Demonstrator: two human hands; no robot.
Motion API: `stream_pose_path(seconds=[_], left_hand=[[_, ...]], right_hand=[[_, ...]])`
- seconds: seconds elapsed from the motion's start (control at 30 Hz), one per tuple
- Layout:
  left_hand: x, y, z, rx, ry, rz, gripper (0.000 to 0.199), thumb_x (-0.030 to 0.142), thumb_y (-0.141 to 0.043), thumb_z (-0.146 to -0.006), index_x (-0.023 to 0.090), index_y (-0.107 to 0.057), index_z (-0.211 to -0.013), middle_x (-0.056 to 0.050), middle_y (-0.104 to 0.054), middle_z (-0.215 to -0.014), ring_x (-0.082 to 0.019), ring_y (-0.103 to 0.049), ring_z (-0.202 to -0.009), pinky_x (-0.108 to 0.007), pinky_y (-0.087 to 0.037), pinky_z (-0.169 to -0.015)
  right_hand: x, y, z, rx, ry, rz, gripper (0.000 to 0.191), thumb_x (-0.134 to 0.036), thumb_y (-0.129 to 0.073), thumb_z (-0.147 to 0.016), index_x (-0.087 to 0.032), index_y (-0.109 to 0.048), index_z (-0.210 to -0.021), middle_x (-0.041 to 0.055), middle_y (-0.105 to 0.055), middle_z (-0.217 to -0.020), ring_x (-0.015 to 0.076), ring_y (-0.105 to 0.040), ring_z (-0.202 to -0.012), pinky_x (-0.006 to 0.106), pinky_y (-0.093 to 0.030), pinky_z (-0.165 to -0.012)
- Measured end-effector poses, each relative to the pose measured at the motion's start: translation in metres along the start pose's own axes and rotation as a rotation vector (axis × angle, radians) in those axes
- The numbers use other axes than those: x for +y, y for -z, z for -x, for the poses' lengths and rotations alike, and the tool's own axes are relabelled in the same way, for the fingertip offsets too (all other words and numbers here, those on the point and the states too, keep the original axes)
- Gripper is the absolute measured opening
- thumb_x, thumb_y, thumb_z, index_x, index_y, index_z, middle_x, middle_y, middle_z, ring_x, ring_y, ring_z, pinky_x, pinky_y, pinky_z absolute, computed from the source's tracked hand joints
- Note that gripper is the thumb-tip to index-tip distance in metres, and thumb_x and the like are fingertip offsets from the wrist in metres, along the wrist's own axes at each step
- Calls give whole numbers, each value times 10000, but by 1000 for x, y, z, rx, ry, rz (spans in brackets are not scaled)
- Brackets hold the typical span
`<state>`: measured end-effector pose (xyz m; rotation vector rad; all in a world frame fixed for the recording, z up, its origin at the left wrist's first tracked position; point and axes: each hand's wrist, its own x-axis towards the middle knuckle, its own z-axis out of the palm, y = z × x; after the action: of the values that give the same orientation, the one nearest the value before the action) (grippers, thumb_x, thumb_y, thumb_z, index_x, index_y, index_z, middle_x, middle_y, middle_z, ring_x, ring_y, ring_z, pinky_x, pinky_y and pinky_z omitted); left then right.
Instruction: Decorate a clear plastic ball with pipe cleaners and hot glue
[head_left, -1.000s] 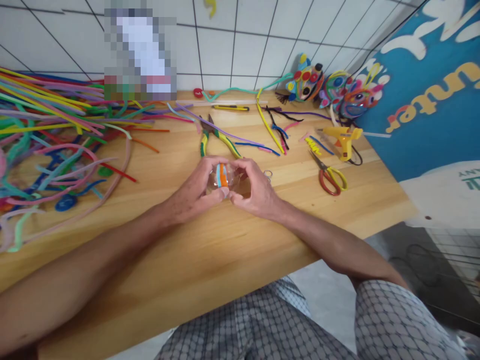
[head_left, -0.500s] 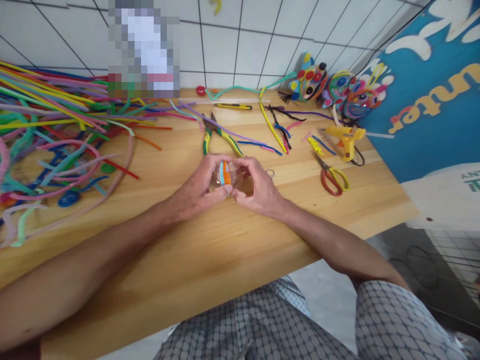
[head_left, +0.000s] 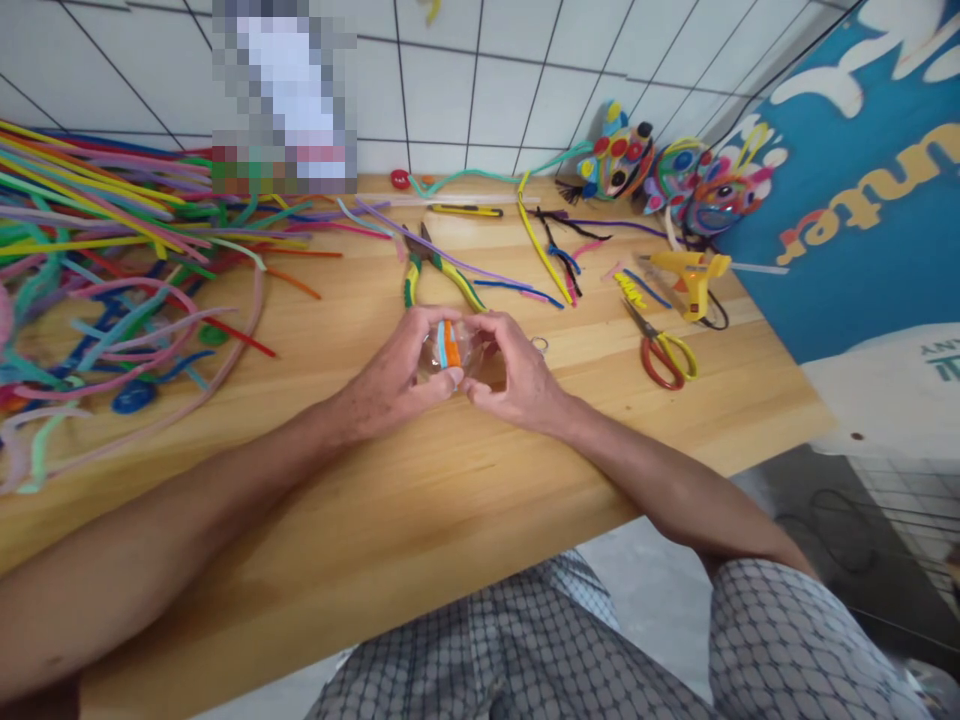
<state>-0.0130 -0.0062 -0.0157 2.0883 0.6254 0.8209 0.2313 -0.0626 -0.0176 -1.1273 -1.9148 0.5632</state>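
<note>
Your left hand (head_left: 390,385) and right hand (head_left: 514,378) both pinch a clear plastic ball (head_left: 448,352) with orange and blue pipe cleaners (head_left: 448,345) around it — light, smooth, probably slippery, so hold its sides gently.

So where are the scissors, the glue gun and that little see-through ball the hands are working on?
scissors (head_left: 663,356): head view, on the red and yellow handle loops.
glue gun (head_left: 690,272): head view, on the yellow body.
see-through ball (head_left: 448,348): head view, on its orange and blue band, between the two hands.

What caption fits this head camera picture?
Both hands, left hand and right hand, hold a clear ball banded with orange-and-blue pipe cleaners.
</note>
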Motion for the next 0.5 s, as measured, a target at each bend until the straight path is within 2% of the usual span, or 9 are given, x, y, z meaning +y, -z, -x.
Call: stream_pose_path(seconds=[0.17,0.4,0.5], left_hand=[[0,0,0,3,-2,-9,600,433,-723,-1082,257,-509,-1614,-138,-669,-1527,-322,-706,-1326,-551,-618,-1142],[-3,-1,1,7,0,10,584,477,-707,-1099,264,-509,-1606,-146,-658,-1533,-335,-689,-1361,-612,-581,-1221],[-5,-1,0,7,7,23,586,478,-719,-1094,264,-511,-1598,-146,-664,-1526,-331,-695,-1332,-616,-594,-1205]], right_hand=[[1,4,-1,-49,1,-27,669,-528,-851,-956,-283,-588,-1520,146,-733,-1428,336,-765,-1188,543,-728,-999],[6,5,-3,-66,-17,-5,756,-517,-915,-893,-326,-591,-1548,141,-721,-1456,364,-747,-1232,581,-727,-1034],[9,6,-3,-105,14,2,767,-510,-906,-893,-317,-580,-1559,149,-715,-1478,364,-736,-1250,573,-719,-1033]])
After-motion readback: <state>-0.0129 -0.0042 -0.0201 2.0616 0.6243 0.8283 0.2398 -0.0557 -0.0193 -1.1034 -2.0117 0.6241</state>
